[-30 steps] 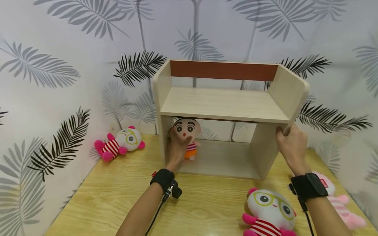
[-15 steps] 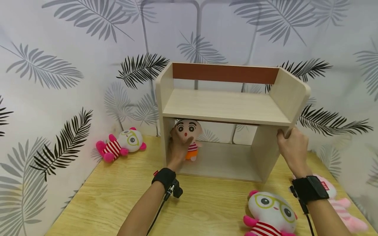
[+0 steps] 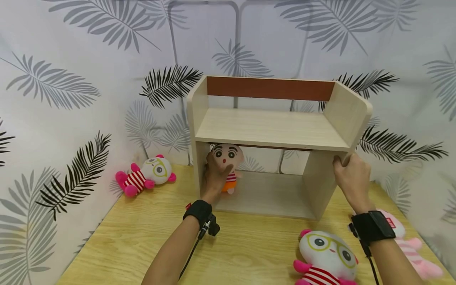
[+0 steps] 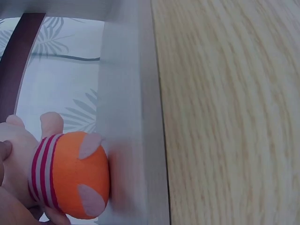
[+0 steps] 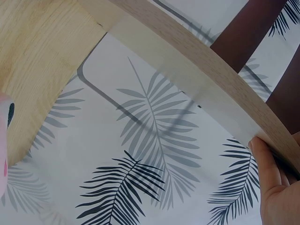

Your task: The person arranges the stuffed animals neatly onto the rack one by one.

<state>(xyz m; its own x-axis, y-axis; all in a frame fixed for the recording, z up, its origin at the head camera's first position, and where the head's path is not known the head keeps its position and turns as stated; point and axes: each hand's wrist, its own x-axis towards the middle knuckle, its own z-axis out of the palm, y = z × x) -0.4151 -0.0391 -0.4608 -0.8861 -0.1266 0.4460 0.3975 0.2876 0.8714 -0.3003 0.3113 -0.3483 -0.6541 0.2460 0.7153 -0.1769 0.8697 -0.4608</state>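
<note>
A plush doll with thick eyebrows, a striped shirt and orange shorts stands in the lower left compartment of a pale wooden shelf. My left hand grips its head and upper body from the left, thumb across the front. In the left wrist view the orange shorts are right at the shelf's bottom board. My right hand holds the front edge of the shelf's right side panel, just under the middle board. The right wrist view shows its fingers on the outer face of that panel.
A panda plush lies on the wooden table left of the shelf. Another panda plush is at the front right. A pink plush lies behind my right forearm. A leaf-patterned cloth hangs behind and beside the table.
The head view shifts slightly. Both hands keep their holds, and the doll and shelf stay in place.
</note>
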